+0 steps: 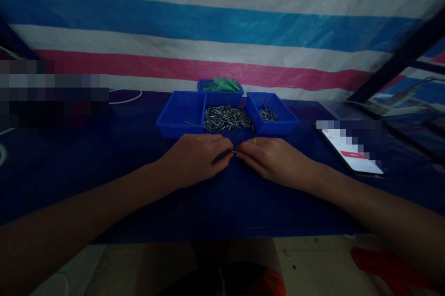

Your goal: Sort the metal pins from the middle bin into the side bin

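Note:
My left hand point(194, 157) and my right hand point(271, 159) rest on the dark blue table point(104, 171), fingertips meeting in a pinch around a small metal pin point(234, 152). Just beyond them lies a loose pile of metal pins point(225, 119). A blue tray on the left point(179, 113) holds barely anything. A blue tray on the right point(273, 113) holds a few pins. A third blue tray point(219, 90) behind them contains green pieces. My right hand wears a ring.
A phone point(351, 152) with a lit screen lies to the right. A striped pink, white and blue tarp point(222, 32) hangs behind the table. A white cable point(125, 99) runs at the back left. A dark metal frame point(399, 59) stands on the right.

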